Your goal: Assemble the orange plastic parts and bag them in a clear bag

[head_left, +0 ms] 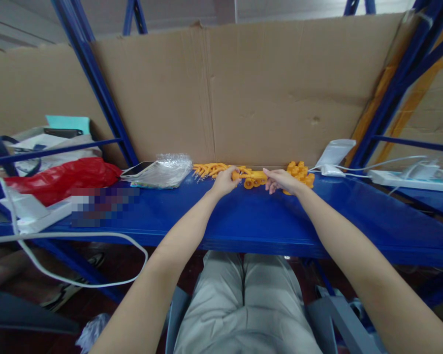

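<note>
On the blue shelf, my left hand [226,182] is closed, its fingers pinching the end of a long yellow plastic part [257,174]. My right hand [282,181] has its fingertips at that part's other end, with the lower fingers loosely curled. Just below the part sit several round yellow plastic pieces [248,183] with holes. A heap of thin yellow plastic pieces [211,169], with small shiny curly bits along its front, lies left of my left hand. Beyond my right wrist is a cluster of chunky yellow pieces [301,172], partly covered by the hand.
Upright cardboard [262,88] backs the shelf [251,221]. To the left are clear plastic bags [166,172], a phone [138,168] and a red bag [70,179]. A white cable [96,235] loops past the front edge. At right stand a white pouch [334,155] and a power strip [413,181].
</note>
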Motion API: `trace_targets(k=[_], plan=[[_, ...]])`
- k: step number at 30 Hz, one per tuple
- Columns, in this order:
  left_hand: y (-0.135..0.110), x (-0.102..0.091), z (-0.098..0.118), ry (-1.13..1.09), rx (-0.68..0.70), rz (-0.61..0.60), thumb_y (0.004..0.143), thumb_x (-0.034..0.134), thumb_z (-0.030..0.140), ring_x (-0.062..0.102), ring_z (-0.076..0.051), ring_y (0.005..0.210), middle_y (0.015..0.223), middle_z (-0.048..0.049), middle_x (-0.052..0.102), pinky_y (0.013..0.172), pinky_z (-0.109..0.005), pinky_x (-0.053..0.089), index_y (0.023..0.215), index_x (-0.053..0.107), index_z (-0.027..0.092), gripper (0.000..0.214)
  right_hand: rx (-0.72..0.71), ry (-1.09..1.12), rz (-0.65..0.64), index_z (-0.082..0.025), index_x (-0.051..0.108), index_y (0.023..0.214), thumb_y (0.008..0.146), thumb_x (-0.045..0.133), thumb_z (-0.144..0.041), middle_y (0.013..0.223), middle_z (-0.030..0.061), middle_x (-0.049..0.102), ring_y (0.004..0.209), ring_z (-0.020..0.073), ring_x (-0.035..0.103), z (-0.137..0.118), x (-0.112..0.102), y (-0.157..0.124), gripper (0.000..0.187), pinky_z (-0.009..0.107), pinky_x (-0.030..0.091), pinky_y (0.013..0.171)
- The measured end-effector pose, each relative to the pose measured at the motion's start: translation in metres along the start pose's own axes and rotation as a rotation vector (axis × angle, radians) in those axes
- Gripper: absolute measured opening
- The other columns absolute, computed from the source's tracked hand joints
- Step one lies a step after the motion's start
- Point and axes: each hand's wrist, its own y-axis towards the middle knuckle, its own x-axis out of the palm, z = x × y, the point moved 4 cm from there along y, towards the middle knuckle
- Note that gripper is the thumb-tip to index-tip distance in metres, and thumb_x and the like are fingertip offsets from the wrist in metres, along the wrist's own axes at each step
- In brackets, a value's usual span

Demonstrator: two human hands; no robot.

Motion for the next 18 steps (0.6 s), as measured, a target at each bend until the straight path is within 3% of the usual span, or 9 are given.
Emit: trace_targets(k=[5, 10, 14, 18], plan=[[0.0001, 0.0023, 0.0001, -0.025, -0.024, -0.025, 0.076, 0.067, 0.02, 0.056, -0.013, 0.054, 0.059, 0.0048, 0.058, 0.058, -0.023, 0.044, 0.098, 0.059, 0.018, 0.023, 0.097, -0.073, 0.088, -0.018, 0.053, 0.069, 0.095, 0.034, -0.064, 0.041, 0.0017, 0.054, 0.031, 0.0103, 0.049, 0.0006, 0.0004, -0.0014, 0.057, 0.019, 0.031, 0.033], [0.0007, 0.0031, -0.0009, -0.053, -0.044, -0.028, 0.076, 0.068, 0.018, 0.056, -0.012, 0.052, 0.058, 0.0052, 0.058, 0.056, -0.023, 0.044, 0.097, 0.059, 0.017, 0.023, 0.136, -0.046, 0.096, -0.014, 0.057, 0.095, 0.095, 0.032, -0.067, 0.048, 0.0017, 0.059, 0.032, 0.0111, 0.05, 0.0009, 0.0029, -0.0021, 0.058, 0.019, 0.032, 0.034], [-0.0001, 0.0034, -0.0019, -0.095, -0.043, -0.025, 0.076, 0.067, 0.018, 0.056, -0.011, 0.048, 0.058, 0.0062, 0.058, 0.056, -0.023, 0.046, 0.095, 0.058, 0.018, 0.021, 0.101, 0.037, -0.004, -0.018, 0.049, 0.118, 0.097, 0.041, -0.058, 0.063, 0.0011, 0.067, 0.042, 0.0134, 0.059, 0.002, 0.0049, -0.0006, 0.046, 0.021, 0.043, 0.039], [-0.0005, 0.0033, -0.0031, -0.089, -0.064, -0.022, 0.077, 0.066, 0.018, 0.056, -0.011, 0.048, 0.059, 0.006, 0.059, 0.057, -0.024, 0.048, 0.096, 0.058, 0.018, 0.021, 0.065, 0.095, -0.069, -0.021, 0.047, 0.111, 0.097, 0.055, -0.032, 0.073, 0.0008, 0.069, 0.048, 0.0119, 0.063, 0.0021, 0.0052, 0.0012, 0.019, 0.02, 0.047, 0.045]])
